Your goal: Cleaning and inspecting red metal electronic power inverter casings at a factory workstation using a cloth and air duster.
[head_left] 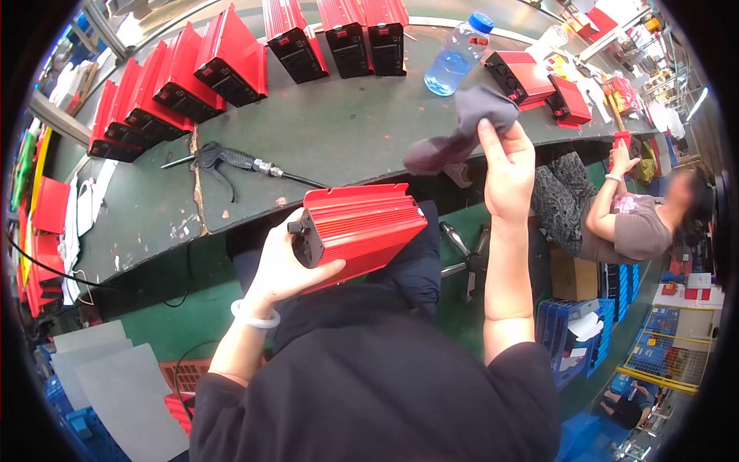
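My left hand [283, 262] is wrapped round the end of a red finned metal box [369, 227], which looks like a power inverter with black end panels. The box is tilted above my lap, in front of the bench edge. Raised to the right, my right hand [508, 165] pinches a dark grey cloth [485, 115] between thumb and fingers. The cloth hangs to the left over the bench edge, apart from the box. A black air blow gun [231, 159] with a hose lies on the bench beyond my left hand.
Several red boxes [231, 65] stand along the far side of the green bench [323, 123]. A blue-capped bottle [459, 58] stands near two more red boxes [523, 77]. To the right sits another person [631, 219]. Blue crates [566, 331] and grey sheets [131, 393] are lower down.
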